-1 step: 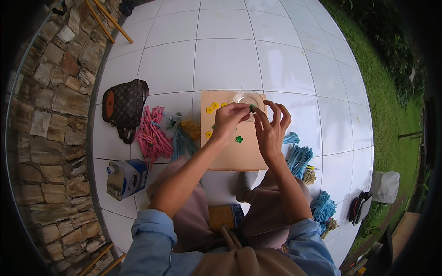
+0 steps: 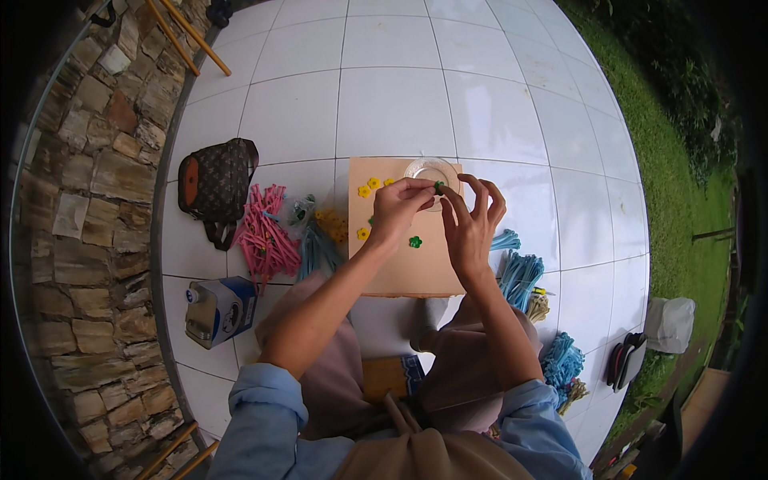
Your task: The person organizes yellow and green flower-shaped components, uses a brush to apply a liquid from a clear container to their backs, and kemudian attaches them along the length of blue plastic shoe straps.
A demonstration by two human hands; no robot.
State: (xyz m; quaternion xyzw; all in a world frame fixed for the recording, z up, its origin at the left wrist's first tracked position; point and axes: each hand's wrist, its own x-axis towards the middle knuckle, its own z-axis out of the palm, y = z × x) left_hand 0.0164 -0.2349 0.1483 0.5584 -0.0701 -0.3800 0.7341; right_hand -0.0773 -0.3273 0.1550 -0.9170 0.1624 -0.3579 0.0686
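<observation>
Over the far part of a tan board [image 2: 408, 268], my left hand [image 2: 398, 210] pinches a small green plastic flower [image 2: 439, 187] between thumb and fingertips. My right hand [image 2: 474, 220] meets it from the other side, with fingertips at the flower and the other fingers raised and curved. Beneath and behind the fingers is a clear round dish [image 2: 418, 166], partly covered. Yellow flowers [image 2: 364, 191] lie along the board's left side. Another green flower [image 2: 415, 242] rests near the middle, and one more is mostly hidden by my left hand.
Left of the board are pink stems [image 2: 268, 232], light blue stems [image 2: 318, 250], a bag of yellow pieces [image 2: 332, 226], a brown patterned bag [image 2: 220, 180] and a metal can [image 2: 220, 310]. Blue bundles [image 2: 522, 276] lie at the right. A stone wall [image 2: 96, 240] borders the tiles.
</observation>
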